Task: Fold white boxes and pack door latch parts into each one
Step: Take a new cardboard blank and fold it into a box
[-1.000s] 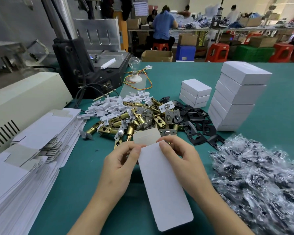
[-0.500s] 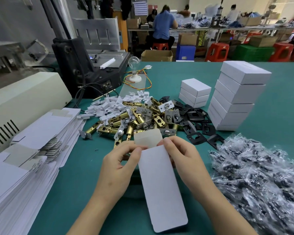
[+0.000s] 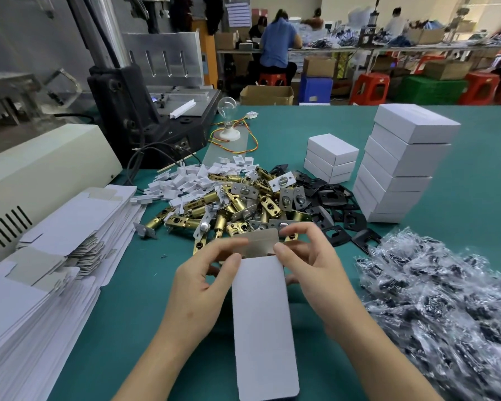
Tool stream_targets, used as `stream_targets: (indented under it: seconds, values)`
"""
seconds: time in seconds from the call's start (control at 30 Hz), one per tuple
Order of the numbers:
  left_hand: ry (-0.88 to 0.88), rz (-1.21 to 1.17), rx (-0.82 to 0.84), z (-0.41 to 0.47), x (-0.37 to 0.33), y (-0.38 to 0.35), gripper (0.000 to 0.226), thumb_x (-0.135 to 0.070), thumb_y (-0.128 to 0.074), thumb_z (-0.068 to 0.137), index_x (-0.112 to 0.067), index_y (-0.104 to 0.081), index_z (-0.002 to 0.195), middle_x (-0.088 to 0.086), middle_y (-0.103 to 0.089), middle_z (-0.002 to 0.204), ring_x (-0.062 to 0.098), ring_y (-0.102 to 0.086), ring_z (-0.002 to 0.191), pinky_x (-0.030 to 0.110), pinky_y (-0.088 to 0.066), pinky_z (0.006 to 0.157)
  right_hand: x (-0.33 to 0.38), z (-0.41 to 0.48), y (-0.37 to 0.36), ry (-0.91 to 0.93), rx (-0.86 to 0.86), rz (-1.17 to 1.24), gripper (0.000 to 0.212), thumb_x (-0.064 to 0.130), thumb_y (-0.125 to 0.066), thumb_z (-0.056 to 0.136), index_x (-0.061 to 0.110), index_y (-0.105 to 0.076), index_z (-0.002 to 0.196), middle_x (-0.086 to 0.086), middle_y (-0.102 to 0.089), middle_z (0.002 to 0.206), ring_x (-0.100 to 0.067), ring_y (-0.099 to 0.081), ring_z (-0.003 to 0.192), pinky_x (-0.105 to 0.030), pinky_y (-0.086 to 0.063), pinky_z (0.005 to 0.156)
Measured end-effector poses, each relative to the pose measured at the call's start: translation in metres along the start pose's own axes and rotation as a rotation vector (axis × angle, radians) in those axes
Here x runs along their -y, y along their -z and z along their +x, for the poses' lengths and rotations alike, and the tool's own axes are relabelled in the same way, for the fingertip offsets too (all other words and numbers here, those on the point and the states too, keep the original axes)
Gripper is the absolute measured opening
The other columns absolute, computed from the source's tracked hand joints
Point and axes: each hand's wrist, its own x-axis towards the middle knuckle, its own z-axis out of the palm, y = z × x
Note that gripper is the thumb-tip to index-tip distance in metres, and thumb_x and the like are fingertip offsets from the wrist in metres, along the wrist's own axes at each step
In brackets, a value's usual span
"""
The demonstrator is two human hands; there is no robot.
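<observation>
**Head view.**

- **Item in hand:** one white box blank (image 3: 262, 328), held low over the green table (image 3: 489, 175) at centre. Its long axis runs 12 to 6 o'clock. The grey-backed end flap (image 3: 258, 244) is at the 12 o'clock end, tipped up.
- **Grip:** your left hand (image 3: 203, 285) pinches the blank's left edge just below the flap, thumb on top. Your right hand (image 3: 315, 273) pinches the opposite edge, fingers curled behind the flap. The two hands are level, so neither is nearer. The 6 o'clock end points at you, ungripped.
- **Likely next move:** opening the sleeve and tucking the flap. This turns on the flap lying at 12 o'clock from both grips.
- **In the way:** the brass latch pile (image 3: 237, 204) lies just beyond the flap at 12 o'clock and could foul a forward fold, so lift clear of it.
- **Around the blank:**
  - White plastic pieces (image 3: 191, 180) at 11 o'clock.
  - Black plates (image 3: 339, 215) at 1 o'clock.
  - Finished boxes beyond them, in a short stack (image 3: 331, 157) and a tall stack (image 3: 402, 166).
  - Bagged parts (image 3: 446, 299) at 3 o'clock.
  - Flat blanks (image 3: 55, 241) heaped at 9 o'clock.
</observation>
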Motion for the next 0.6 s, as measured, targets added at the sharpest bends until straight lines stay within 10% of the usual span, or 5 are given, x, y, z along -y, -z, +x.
stream_targets:
  seconds: [0.13, 0.6]
  values:
    - [0.019, -0.064, -0.016, 0.0005, -0.0012, 0.0003, 0.043, -0.035, -0.062, 0.095, -0.056, -0.057, 0.133, -0.020, -0.072, 0.112, 0.007, -0.070, 0.107, 0.019, -0.056, 0.083, 0.0032, 0.0005, -0.0008, -0.022, 0.024, 0.012, 0.022, 0.019, -0.065, 0.100, 0.040, -0.069, 0.101, 0.002, -0.076, 0.095, -0.016, -0.071, 0.093, -0.031, -0.061, 0.072]
    - [0.069, -0.044, -0.083, 0.0028, 0.0040, 0.0052, 0.027, -0.011, -0.071, 0.098, -0.036, -0.080, 0.100, -0.012, -0.078, 0.099, 0.010, -0.072, 0.098, 0.017, -0.055, 0.071, 0.0028, -0.0049, -0.0034, -0.053, 0.238, -0.087, 0.019, 0.039, -0.070, 0.091, 0.040, -0.070, 0.110, 0.009, -0.074, 0.104, -0.016, -0.076, 0.090, -0.031, -0.063, 0.069]
